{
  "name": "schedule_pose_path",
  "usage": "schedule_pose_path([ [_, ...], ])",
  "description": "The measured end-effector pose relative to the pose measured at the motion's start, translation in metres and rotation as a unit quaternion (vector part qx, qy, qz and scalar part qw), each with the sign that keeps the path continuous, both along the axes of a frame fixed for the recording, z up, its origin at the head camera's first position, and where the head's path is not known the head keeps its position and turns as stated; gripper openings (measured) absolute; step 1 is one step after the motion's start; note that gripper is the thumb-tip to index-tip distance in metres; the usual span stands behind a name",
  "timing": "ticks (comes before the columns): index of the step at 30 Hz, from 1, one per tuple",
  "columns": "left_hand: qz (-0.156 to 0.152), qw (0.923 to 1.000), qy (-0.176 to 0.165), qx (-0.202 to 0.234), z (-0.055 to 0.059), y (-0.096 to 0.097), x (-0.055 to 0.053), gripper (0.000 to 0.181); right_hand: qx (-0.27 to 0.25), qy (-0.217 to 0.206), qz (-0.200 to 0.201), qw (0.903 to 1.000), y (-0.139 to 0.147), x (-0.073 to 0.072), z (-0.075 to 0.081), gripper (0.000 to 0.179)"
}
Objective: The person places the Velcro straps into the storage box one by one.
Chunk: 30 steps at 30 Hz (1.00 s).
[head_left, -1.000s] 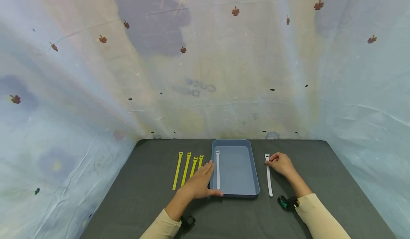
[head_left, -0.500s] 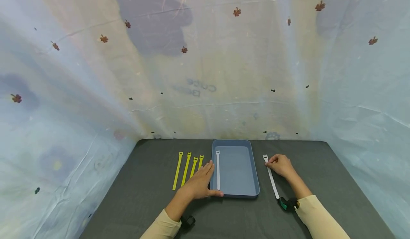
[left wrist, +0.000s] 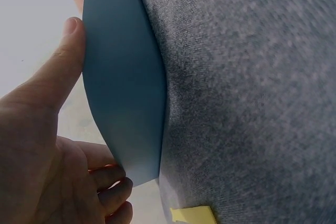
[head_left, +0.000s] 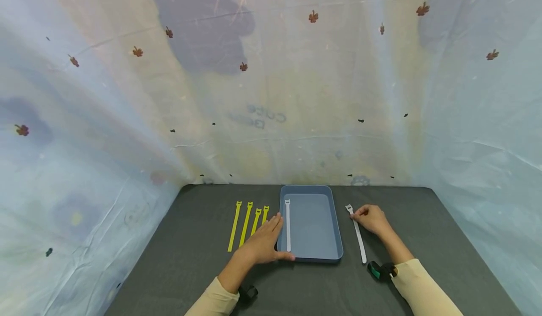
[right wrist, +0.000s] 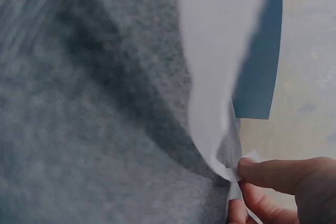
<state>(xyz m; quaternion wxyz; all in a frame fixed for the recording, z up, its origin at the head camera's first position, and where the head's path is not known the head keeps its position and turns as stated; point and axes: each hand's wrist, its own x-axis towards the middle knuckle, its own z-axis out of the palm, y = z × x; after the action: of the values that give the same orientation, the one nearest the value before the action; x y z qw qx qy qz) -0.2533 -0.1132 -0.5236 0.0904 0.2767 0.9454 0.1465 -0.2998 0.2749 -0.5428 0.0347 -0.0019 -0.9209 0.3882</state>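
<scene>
My right hand [head_left: 370, 218] pinches a white hook-and-loop cable tie [head_left: 360, 240] just below its slotted head, to the right of the blue-grey tray [head_left: 337, 231]. In the right wrist view the white tie [right wrist: 212, 66] stretches from the thumb and fingertips towards the camera, blurred and above the cloth. My left hand [head_left: 263, 241] rests against the tray's near left corner. Its thumb touches the tray's near wall [left wrist: 123, 77], and its fingers lie along the left side. Inside the tray, a second white cable tie [head_left: 288, 226] lies lengthwise near the left wall.
Several yellow cable ties [head_left: 246, 224] lie side by side left of the tray, the nearer ones partly covered by my left hand. Dark grey cloth [head_left: 195, 259] covers the table. A patterned curtain [head_left: 296, 95] hangs behind and at both sides.
The white cable tie in my right hand has tilted: its head has moved left and its tail swung right, then slightly back. The left hand and tray have stayed in place.
</scene>
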Motion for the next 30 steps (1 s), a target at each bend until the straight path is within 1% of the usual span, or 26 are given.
schedule_pose_path([
  [8, -0.001, 1.0000, -0.001, 0.000, 0.001, 0.000, 0.001, 0.124, -0.010, 0.019, 0.007, 0.9998, -0.001, 0.001, 0.001, 0.021],
  [14, 0.002, 1.0000, -0.006, 0.000, 0.002, -0.001, 0.002, 0.123, -0.030, 0.018, 0.011, 0.9993, -0.002, 0.003, 0.004, 0.020],
  [22, -0.001, 1.0000, -0.002, 0.003, 0.002, 0.000, 0.001, 0.122, -0.045, 0.027, 0.015, 0.9985, -0.005, 0.002, 0.013, 0.019],
  [30, -0.002, 1.0000, 0.000, -0.002, 0.000, 0.000, 0.000, 0.123, -0.051, 0.036, 0.020, 0.9978, -0.012, 0.005, 0.025, 0.021],
])
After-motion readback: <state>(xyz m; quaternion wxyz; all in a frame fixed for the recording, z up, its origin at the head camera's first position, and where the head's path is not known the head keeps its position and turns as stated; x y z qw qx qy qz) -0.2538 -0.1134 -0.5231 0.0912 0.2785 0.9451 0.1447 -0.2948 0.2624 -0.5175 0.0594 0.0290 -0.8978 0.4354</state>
